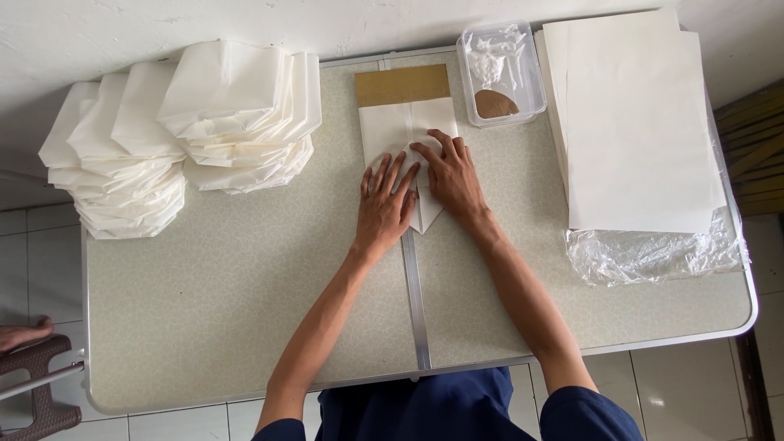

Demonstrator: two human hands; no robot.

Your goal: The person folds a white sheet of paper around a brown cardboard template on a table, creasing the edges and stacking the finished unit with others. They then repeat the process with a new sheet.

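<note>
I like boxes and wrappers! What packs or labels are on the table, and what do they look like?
Plastic tub: back middle, clear, rectangular, brown pad inside.
Plastic wrap: right, clear, crinkled, under the white paper stack.
No labels, signs or screens.

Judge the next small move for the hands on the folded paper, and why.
Probably slide the fingers outward to crease the fold: the left hand and right hand both lie flat on the white folded paper, whose lower end already forms a point.
</note>
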